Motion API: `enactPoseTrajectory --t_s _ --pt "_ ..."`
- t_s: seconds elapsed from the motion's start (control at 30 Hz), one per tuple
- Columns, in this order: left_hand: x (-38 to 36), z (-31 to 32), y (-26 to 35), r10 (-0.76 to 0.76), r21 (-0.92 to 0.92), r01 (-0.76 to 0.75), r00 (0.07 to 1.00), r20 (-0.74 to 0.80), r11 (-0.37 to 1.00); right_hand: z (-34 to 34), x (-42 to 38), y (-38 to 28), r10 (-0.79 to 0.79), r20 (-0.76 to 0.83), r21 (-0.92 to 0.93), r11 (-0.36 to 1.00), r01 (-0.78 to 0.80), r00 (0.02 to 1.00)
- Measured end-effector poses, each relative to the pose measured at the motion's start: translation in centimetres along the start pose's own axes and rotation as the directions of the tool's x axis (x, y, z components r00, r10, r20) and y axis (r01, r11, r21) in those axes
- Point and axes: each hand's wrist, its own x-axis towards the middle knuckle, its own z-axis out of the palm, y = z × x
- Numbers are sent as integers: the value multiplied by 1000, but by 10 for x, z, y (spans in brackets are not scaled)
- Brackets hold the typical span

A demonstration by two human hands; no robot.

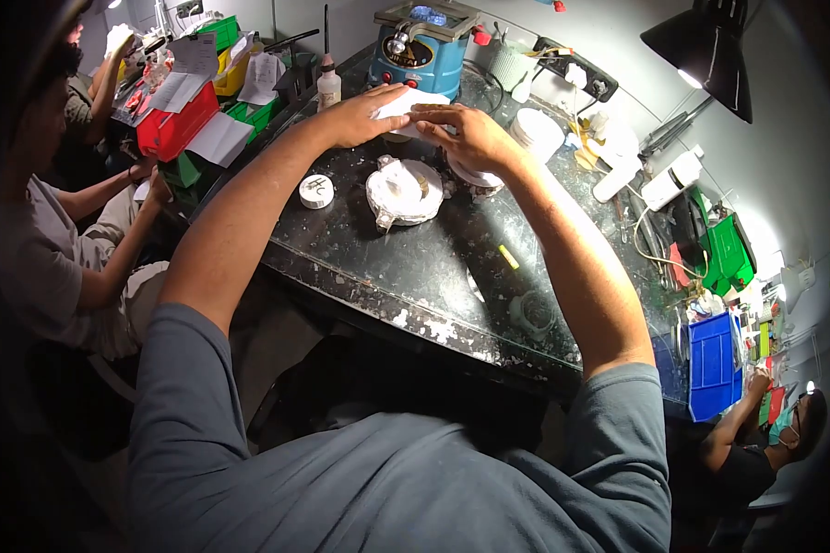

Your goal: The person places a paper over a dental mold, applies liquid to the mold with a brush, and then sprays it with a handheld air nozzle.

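"JINTAI" on blue machine (419,59), unclear handwriting on white lid (316,192)

A lit black lamp (710,53) leans over a worn, chipped dark workbench (341,254) beside a pale wall (609,39)

Held partly hidden white object (413,101) between bare left hand (364,118) and bare right hand (468,135) | just before blue boxy machine (431,70) with red knobs | over scuffed black tabletop (360,267) | had round whitish lugged piece (403,194) and small round white marked container (316,191) lying nearer body
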Motion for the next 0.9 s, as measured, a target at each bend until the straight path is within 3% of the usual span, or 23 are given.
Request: enactPoseTrajectory --t_s 0.13,0.3,0.47,0.5,0.57,0.63,0.77,0.9 --pt "-7 -2 4 86 43 -85 996 -5 995 1 2 4 -12 -12 -19 1000 12 1000" --pt "-4 -9 11 1 63 -1 1000 4 998 -5 1 -8 36 23 -8 999 -35 999" --pt "14 -22 5 33 51 -35 999 40 998 4 10 11 -101 -109 -15 995 100 989" --pt "16 -21 5 4 140 -14 998 68 990 2 12 7 -101 -109 -15 995 100 989" --pt "17 -18 5 -25 228 3 995 95 974 -3 14 1 71 -99 121 991 -59 993" --pt "14 -15 7 -93 197 65 987 134 978 -2 16 1 89 -98 117 990 -77 991" --pt "5 -12 8 -80 149 67 993 87 987 4 17 0 92 -128 87 993 -81 987" --pt "3 -11 2 24 119 -30 998 51 992 9 18 3 92 -182 54 995 -83 979"
